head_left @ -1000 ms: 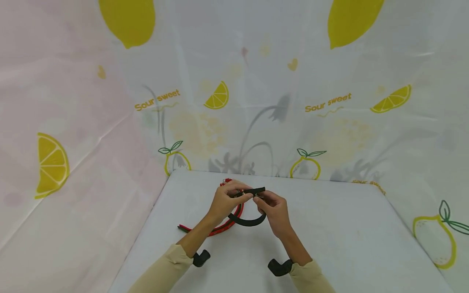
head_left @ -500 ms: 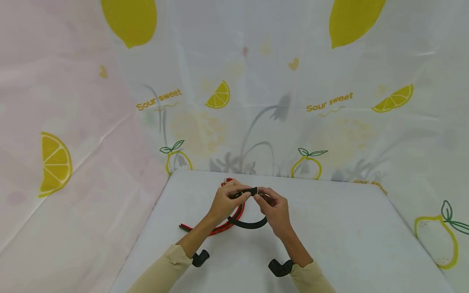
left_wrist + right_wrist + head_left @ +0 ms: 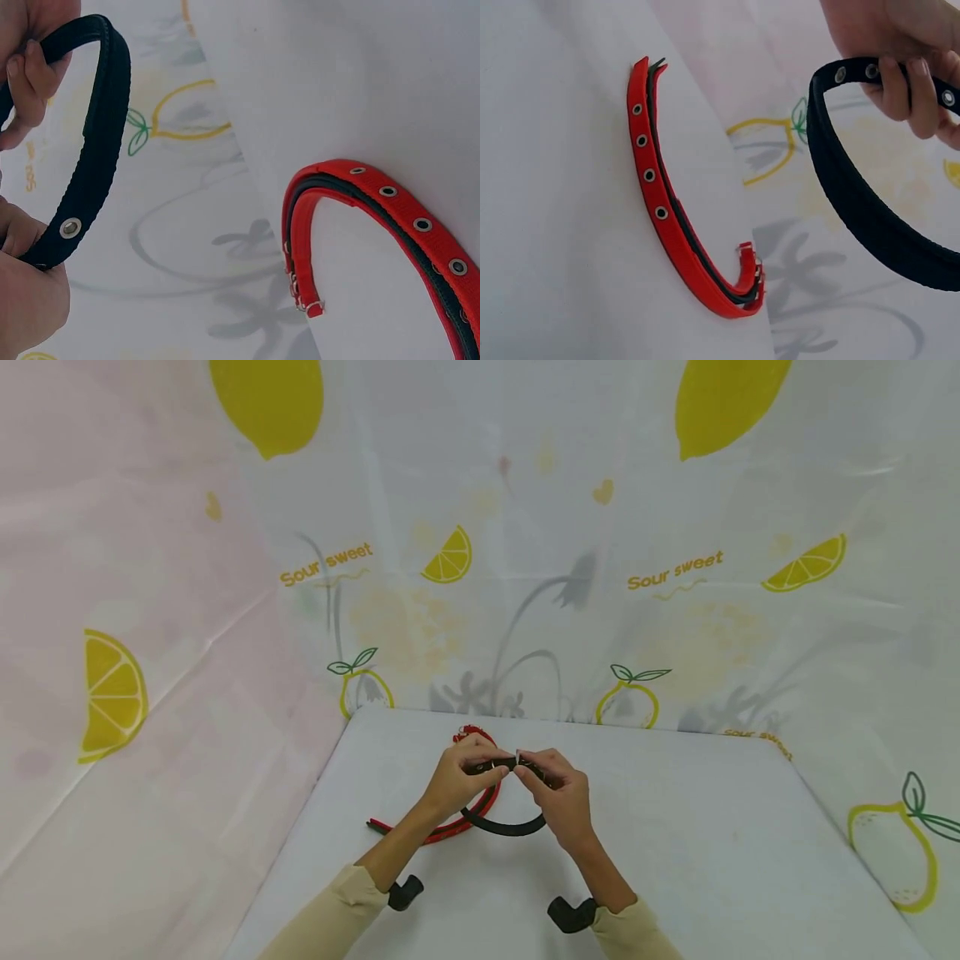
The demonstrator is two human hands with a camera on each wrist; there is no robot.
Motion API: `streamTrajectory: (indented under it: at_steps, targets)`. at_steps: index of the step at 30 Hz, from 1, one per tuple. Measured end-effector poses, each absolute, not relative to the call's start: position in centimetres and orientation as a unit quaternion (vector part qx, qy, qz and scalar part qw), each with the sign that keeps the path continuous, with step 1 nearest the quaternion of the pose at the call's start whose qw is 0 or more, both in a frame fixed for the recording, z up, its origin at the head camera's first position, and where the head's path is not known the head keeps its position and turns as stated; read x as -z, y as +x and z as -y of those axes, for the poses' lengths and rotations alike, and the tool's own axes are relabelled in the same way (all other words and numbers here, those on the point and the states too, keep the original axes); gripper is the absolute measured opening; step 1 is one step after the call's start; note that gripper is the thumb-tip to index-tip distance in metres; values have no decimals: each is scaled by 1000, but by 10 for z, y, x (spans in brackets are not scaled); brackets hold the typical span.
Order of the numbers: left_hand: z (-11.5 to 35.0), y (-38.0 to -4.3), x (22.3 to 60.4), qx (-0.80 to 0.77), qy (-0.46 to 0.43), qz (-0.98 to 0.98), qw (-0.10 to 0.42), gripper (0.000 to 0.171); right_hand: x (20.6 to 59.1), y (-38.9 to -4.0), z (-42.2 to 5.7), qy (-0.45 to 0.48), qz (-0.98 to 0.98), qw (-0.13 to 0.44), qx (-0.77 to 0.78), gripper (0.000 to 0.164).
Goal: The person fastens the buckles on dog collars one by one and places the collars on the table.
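Both hands hold a black collar above the table, its ends meeting between the fingertips and the rest hanging in a loop (image 3: 510, 829). My left hand (image 3: 457, 774) pinches the strap between thumb and fingers; metal eyelets show beside those fingers in the right wrist view. From the other side, my right hand (image 3: 564, 793) pinches the joining part, where a small pale glint shows. Fingers hide most of the fastening. In the left wrist view the black collar (image 3: 112, 127) has one eyelet near the left hand (image 3: 30, 292), while the right hand (image 3: 34, 82) grips it at the top.
A red collar (image 3: 649, 175) with metal eyelets lies curved on the white table (image 3: 675, 827), behind and left of the hands. A dark strap (image 3: 686, 225) nests along its inside. Lemon-printed cloth (image 3: 525, 610) encloses the table's back and sides.
The black strap end that stuck out above the fingers has drawn down between the two hands. Both hands have lowered slightly, and the loop hangs a little lower.
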State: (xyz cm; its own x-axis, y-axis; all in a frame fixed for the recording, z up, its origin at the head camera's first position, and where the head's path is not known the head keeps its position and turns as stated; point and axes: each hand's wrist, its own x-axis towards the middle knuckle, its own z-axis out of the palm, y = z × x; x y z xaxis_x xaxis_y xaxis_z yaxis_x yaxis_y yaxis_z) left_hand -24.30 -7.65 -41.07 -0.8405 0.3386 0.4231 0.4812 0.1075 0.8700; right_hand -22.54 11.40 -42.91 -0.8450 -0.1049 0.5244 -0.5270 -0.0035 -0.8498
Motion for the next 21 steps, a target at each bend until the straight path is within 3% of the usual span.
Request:
streamTrajectory:
  at_steps: [11,21]
  targets:
    - [77,-263,443,596,-285,745,91,27,429,-228,-118,220,700,95,-672,24]
    - [70,-264,443,597,-269,752,80,18,431,-226,-116,189,727,101,-653,22]
